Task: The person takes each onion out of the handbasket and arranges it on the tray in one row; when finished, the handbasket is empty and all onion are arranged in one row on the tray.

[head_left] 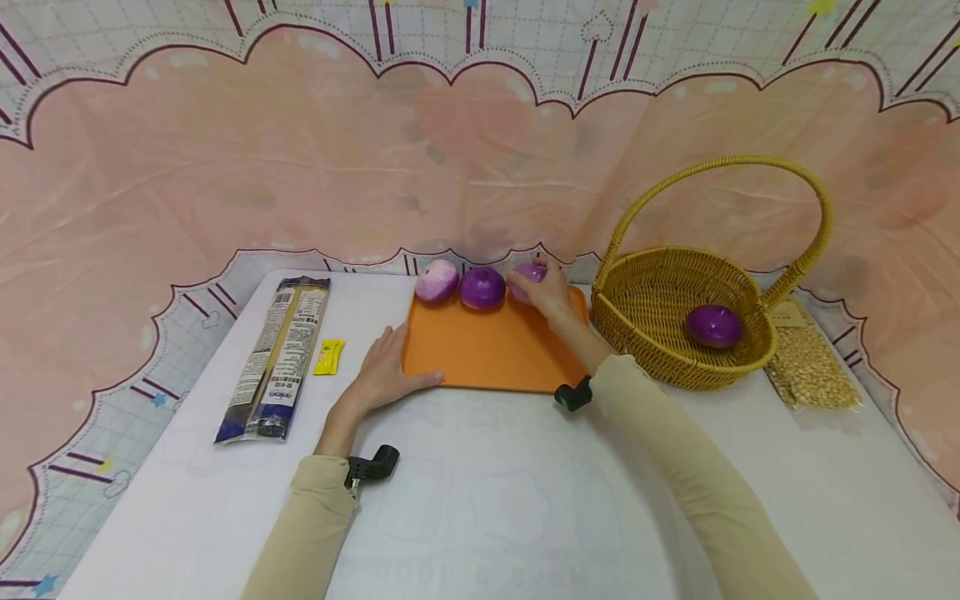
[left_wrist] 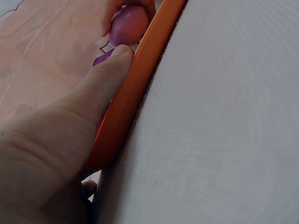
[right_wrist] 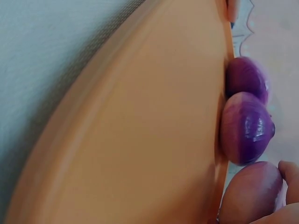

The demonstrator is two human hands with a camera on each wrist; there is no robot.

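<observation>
Three purple onions line the back of an orange tray (head_left: 487, 354): a pale-streaked onion (head_left: 437, 282) at left, a darker onion (head_left: 482, 288) in the middle, and a third onion (head_left: 525, 282) at right. My right hand (head_left: 551, 292) grips that third onion, its fingers partly covering it; the right wrist view shows the same onion (right_wrist: 252, 193) against the fingers. At the tray's front left corner rests my left hand (head_left: 386, 367), fingers along the left side and thumb along the front rim. In the left wrist view the thumb (left_wrist: 100, 77) lies straight against the rim.
Right of the tray stands a wicker basket (head_left: 645, 350) with a tall handle and one purple onion (head_left: 714, 326) inside. A bag of pale kernels (head_left: 813, 362) lies beyond it. On the left are a long packet (head_left: 277, 358) and a small yellow sachet (head_left: 328, 357).
</observation>
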